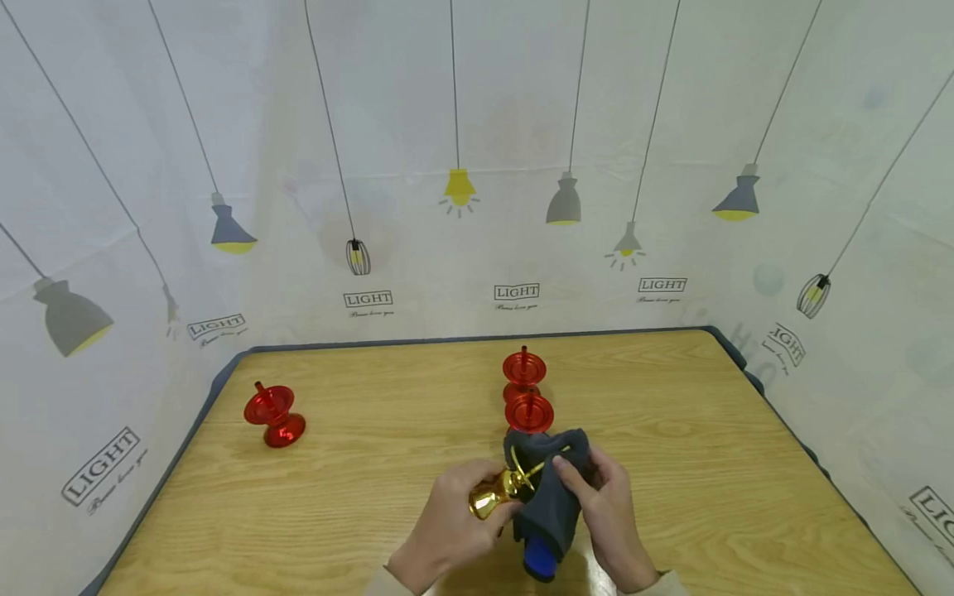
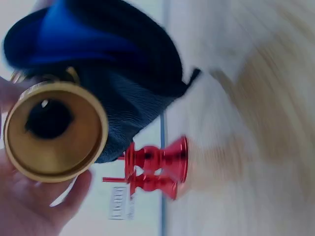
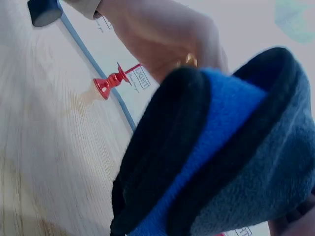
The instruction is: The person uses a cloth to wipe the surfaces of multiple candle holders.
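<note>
My left hand [image 1: 455, 513] grips a shiny gold candle holder [image 1: 488, 497] by its flared foot. In the left wrist view the hollow underside of the gold candle holder [image 2: 64, 155] faces the camera. My right hand [image 1: 613, 517] holds a dark grey cloth [image 1: 555, 505] with a blue inner side, its thumb pressing on the fabric. The cloth is wrapped around the upper part of the holder, where a thin gold rim shows between the folds. Folds of the cloth [image 3: 246, 172] hide most of the right fingers in the right wrist view.
Two red candle holders [image 1: 524, 370] stand one behind the other just beyond the hands. Another red candle holder [image 1: 272, 410] stands at the left of the wooden table [image 1: 358, 497]. A white curtain printed with lamps [image 1: 417, 99] surrounds the table's back and sides.
</note>
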Demonstrator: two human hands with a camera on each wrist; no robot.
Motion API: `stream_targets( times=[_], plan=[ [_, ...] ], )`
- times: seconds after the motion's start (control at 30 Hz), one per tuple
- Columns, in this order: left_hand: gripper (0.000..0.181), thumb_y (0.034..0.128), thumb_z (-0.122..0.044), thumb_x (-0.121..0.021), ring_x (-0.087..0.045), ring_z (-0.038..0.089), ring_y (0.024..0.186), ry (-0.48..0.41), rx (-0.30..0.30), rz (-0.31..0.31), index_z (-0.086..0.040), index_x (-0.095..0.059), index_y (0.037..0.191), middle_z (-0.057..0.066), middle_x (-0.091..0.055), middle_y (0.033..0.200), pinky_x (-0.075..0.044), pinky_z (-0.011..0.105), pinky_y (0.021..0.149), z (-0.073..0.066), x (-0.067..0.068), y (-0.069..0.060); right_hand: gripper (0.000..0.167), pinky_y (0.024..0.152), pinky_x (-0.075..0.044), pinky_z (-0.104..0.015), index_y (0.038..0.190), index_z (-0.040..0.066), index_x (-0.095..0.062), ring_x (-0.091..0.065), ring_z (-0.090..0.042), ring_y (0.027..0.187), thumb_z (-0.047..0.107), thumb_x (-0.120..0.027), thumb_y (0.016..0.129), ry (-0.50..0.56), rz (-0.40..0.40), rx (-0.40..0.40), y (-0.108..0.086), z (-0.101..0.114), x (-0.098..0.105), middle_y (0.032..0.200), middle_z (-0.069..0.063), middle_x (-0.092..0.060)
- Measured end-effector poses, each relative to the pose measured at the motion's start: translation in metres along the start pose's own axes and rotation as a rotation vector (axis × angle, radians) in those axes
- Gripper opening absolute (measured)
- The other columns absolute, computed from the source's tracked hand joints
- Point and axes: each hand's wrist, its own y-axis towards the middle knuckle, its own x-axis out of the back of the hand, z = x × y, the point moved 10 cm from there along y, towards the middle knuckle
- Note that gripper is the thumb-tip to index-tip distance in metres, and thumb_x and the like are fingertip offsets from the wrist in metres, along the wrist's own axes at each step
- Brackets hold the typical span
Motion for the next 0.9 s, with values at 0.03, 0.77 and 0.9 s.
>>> stream_targets(
  times=[0.03,0.77,0.9],
  plan=[
    [0.025,0.0840,-0.019,-0.083,-0.064,0.003,0.083,-0.088,0.047,0.047,-0.008,-0.073,0.104,0.001,-0.073,0.093,-0.056,0.023,0.073,0.005,-0.003,0.000,0.030,0.072,-0.054,-0.023,0.118,-0.011,-0.064,-0.064,-0.009,0.081,0.005,-0.070,0.094,0.002,0.019,0.009,0.000,0.001,-0.001,0.088,0.006,-0.068],
    [0.037,0.0754,-0.026,-0.088,-0.067,0.007,0.083,0.454,-0.257,-0.177,-0.012,-0.070,0.104,-0.004,-0.070,0.093,-0.057,0.031,0.079,-0.028,0.006,-0.007,0.040,0.073,-0.056,-0.022,0.127,-0.011,-0.062,-0.065,-0.006,0.081,0.010,-0.071,0.095,0.036,-0.096,-0.061,-0.002,-0.011,0.004,0.087,0.008,-0.068],
    [0.035,0.0752,-0.024,-0.088,-0.067,0.005,0.083,0.397,-0.215,-0.164,-0.013,-0.072,0.104,-0.005,-0.072,0.093,-0.056,0.031,0.079,-0.025,0.009,-0.007,0.037,0.072,-0.056,-0.022,0.124,-0.012,-0.062,-0.064,-0.007,0.080,0.008,-0.071,0.094,0.039,-0.079,-0.047,-0.003,-0.011,0.000,0.086,0.007,-0.068]
  ],
)
